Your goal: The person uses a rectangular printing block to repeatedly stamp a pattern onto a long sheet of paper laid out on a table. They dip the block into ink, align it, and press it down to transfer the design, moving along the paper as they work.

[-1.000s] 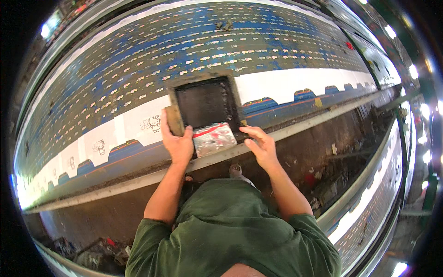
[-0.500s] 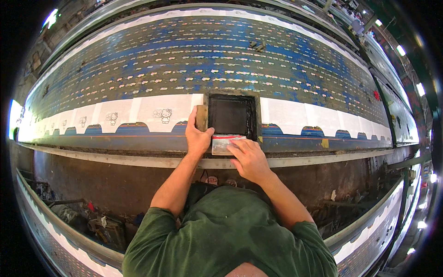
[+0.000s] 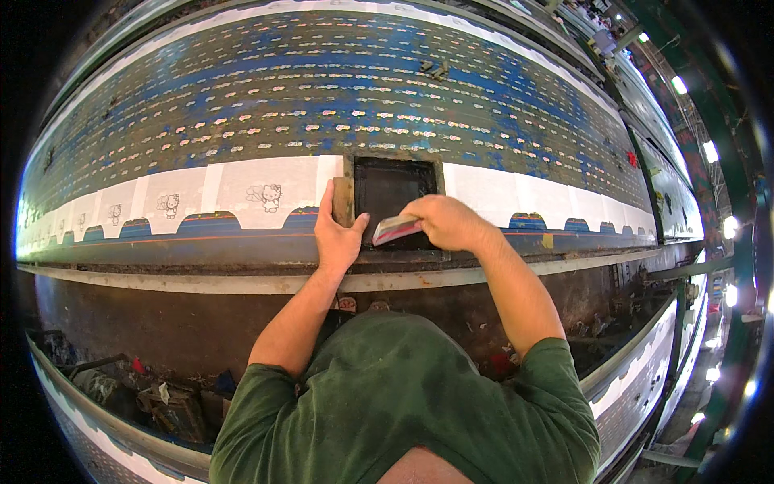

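Note:
A square screen frame (image 3: 439, 173) with a dark inner area rests across a white strip of printed cloth pieces (image 3: 478, 194) on a long table's near side. My left hand (image 3: 336, 233) is closed on the wooden block (image 3: 343, 198) at the frame's left side, thumb and fingers on either side of it. My right hand (image 3: 451, 222) grips a flat metallic squeegee (image 3: 389, 228) with a red stripe, tilted over the lower part of the dark area. The cloth pieces to the left carry line drawings of a cartoon cat.
The long table's speckled blue-grey surface (image 3: 306, 97) stretches beyond the cloth. A metal rail (image 3: 201, 280) runs along its near edge above a littered floor (image 3: 161, 315). Another printing table (image 3: 625, 379) curves behind me. A green post and lights (image 3: 709, 152) stand at the right.
My right hand has taken hold of the squeegee and lifted it from lying flat at the frame's lower edge, turning it on edge. My left hand stays on the frame. The view has swung and steadied.

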`<state>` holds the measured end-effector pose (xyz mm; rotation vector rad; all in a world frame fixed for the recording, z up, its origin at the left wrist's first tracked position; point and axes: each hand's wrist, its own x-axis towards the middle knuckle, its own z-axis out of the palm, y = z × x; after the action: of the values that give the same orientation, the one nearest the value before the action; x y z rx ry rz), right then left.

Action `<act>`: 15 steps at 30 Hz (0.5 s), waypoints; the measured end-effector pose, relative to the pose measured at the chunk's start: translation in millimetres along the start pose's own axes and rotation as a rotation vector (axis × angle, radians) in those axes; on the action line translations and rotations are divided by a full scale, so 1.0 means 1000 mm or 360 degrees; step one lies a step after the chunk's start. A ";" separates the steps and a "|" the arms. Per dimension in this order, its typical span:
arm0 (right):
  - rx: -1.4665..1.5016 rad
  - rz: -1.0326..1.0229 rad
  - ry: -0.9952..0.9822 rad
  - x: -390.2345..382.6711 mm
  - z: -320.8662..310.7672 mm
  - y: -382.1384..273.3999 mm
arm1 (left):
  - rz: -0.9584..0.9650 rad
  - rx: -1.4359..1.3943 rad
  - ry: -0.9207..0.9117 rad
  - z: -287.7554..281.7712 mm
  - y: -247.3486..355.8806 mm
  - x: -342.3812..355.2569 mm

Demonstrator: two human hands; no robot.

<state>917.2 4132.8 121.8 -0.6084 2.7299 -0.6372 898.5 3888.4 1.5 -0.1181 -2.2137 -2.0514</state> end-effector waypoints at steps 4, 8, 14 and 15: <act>-0.0014 0.0039 0.0257 0.041 -0.006 0.016 | -0.0078 -0.0437 0.0035 -0.004 -0.021 0.006; -0.0142 0.0050 0.0694 0.066 0.008 0.034 | -0.0082 -0.0274 -0.0093 -0.016 -0.023 0.013; -0.0389 -0.0076 0.0724 0.021 0.058 0.003 | -0.0134 -0.0230 -0.0088 -0.021 -0.019 0.013; -0.0412 -0.0103 0.0757 0.008 0.068 -0.004 | -0.0101 -0.0239 -0.0076 -0.018 -0.022 0.013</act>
<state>935.1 4101.5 63.9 -0.6776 3.2854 -0.4963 883.6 3867.9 -17.3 -0.1128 -2.1136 -2.2708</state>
